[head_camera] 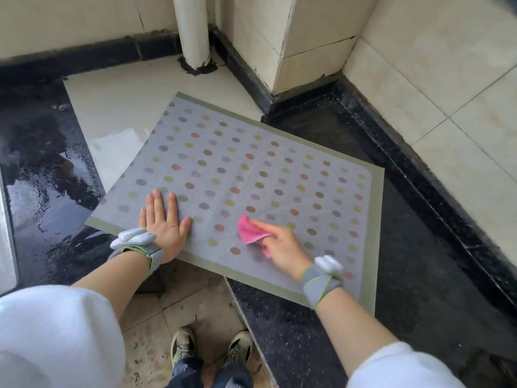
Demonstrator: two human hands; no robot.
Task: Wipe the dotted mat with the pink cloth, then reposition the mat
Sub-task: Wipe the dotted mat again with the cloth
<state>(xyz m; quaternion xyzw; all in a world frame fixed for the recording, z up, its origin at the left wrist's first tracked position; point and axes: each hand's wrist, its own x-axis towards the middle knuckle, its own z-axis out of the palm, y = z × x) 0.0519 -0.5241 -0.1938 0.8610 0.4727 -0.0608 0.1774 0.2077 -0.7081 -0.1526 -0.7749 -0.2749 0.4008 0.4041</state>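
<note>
Lying askew across a pale floor tile (126, 107) and a strip of black speckled stone (405, 261), a grey mat (279, 180) shows rows of pink, yellow, green and lilac dots inside an olive-green border. A person's right hand (282, 247) pinches a crumpled pink cloth (249, 232) between thumb and curled fingers, holding it against the mat close to its near edge. The left hand (165, 222) lies flat on the mat's near left corner, fingers straight and thumb held apart. Both wrists carry grey bands (321, 284) with white devices, and white sleeves (56, 331) cover the upper arms. Left of the mat, a wet patch (42, 169) on the dark floor gleams with reflections. A cream pipe (193, 29) rises from the floor in the far corner, beside cream wall tiles (419, 79) edged with black skirting (419, 175). The person's shoes (183, 345) stand on a dusty beige tile (148, 312) below the mat.
</note>
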